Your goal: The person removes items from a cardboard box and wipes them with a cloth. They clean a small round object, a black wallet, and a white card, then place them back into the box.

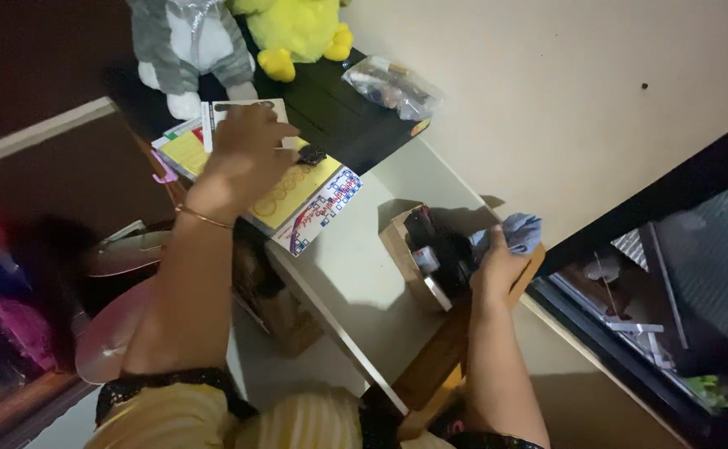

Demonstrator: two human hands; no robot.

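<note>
Resting left hand (pixel 247 154) on yellow card (pixel 297 189) (flat)

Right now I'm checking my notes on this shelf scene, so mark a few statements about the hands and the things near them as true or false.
1. The right hand holds a crumpled blue cloth. True.
2. The left hand rests on a stack of colourful printed cards and papers. True.
3. The yellow plush toy lies on the floor. False: it sits on the black board at the back of the shelf.
4. The grey and white plush toy is beside the yellow one. True.
5. The clear plastic bag is in the left hand. False: it lies apart on the black board.
</note>
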